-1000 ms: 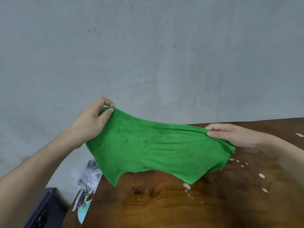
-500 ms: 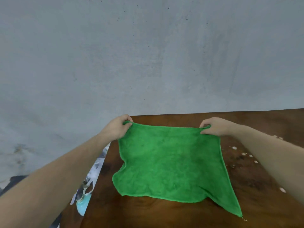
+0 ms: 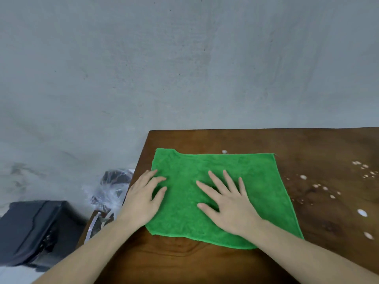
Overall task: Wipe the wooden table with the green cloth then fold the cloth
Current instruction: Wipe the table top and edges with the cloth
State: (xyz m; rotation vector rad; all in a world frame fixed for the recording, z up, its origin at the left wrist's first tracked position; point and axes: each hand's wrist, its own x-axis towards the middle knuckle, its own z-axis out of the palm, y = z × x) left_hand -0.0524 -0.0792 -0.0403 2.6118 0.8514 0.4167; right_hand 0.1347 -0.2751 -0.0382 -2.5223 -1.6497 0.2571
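Both hands, left (image 3: 143, 199) & right (image 3: 227, 203), lie flat w/ fingers spread on the cloth (image 3: 262, 181), itself flat on the tabletop (image 3: 205, 263); best keep palms pressing evenly, sweep toward white spots (image 3: 362, 212) right of the hands.

I see a fluffy, matt green cloth (image 3: 221, 193) on my dark wooden table (image 3: 320, 144), whose polished grain shines faintly, a rough matt grey wall (image 3: 184, 68) behind, and crinkled glossy clear plastic (image 3: 108, 191) at left.
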